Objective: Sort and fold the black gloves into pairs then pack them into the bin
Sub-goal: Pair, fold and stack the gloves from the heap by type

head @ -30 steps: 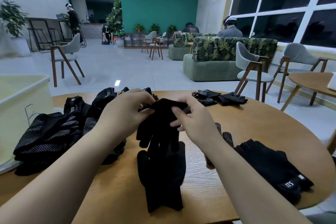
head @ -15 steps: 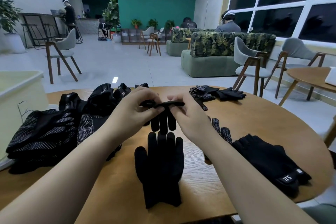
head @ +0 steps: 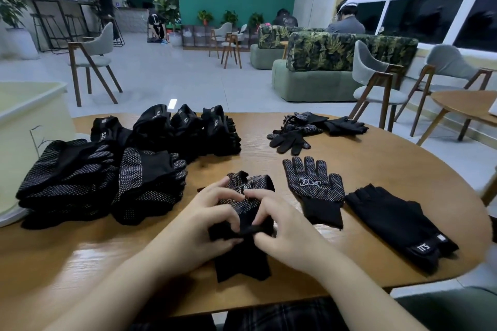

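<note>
A black dotted glove pair (head: 248, 201) lies folded on the round wooden table (head: 376, 169) in front of me. My left hand (head: 209, 223) and my right hand (head: 282, 226) both pinch its cuff fold near the middle. A single dotted glove (head: 314, 185) lies flat just to the right. A fingerless black glove (head: 398, 223) lies further right. Folded dotted pairs (head: 107, 180) are stacked at the left, with fingerless pairs (head: 183, 126) behind them. The pale bin (head: 24, 115) stands at the far left edge.
Loose gloves (head: 309, 129) lie at the table's far side. Chairs (head: 376, 83), a second table (head: 465, 105) and sofas (head: 336, 62) stand beyond. Several people are in the room's background.
Both hands came down from chest height to the table with the glove. The glove laid flat before is now folded under my fingers, and the view tilted down.
</note>
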{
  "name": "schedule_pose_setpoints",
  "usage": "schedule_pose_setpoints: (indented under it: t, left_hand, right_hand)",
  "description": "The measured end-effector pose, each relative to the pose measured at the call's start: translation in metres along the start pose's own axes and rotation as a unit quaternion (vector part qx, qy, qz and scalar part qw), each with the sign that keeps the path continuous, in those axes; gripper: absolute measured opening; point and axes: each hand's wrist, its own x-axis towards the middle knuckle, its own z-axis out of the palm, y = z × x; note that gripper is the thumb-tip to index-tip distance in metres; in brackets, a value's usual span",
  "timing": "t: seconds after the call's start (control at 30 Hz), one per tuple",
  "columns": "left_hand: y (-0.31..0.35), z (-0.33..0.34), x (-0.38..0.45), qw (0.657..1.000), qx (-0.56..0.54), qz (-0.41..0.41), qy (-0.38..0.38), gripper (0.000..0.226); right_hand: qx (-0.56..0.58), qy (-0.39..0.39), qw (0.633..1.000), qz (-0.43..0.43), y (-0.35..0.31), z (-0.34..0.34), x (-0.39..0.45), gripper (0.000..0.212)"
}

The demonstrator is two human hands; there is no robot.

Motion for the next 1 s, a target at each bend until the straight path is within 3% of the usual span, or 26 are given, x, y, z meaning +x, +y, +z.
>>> schedule_pose_setpoints:
  t: [0.33,0.53,0.7,1.0]
  left_hand:
    - [-0.003,0.005,-0.035,0.999,-0.010,-0.009,-0.045,0.010]
    - [-0.001,0.004,-0.041,0.998,-0.035,-0.033,-0.042,0.010]
    - [0.003,0.001,-0.043,0.995,-0.064,-0.041,-0.063,0.007]
    - [0.003,0.000,-0.041,0.990,-0.061,-0.073,-0.104,0.012]
  right_hand:
    - [-0.027,-0.065,0.997,0.024,0.002,0.004,-0.024,0.026]
    - [-0.037,-0.060,0.997,0.021,0.001,0.004,-0.026,0.029]
    - [-0.026,-0.059,0.998,0.022,-0.003,0.003,-0.030,0.007]
    - [0.002,-0.034,0.998,0.044,0.003,0.007,-0.027,0.016]
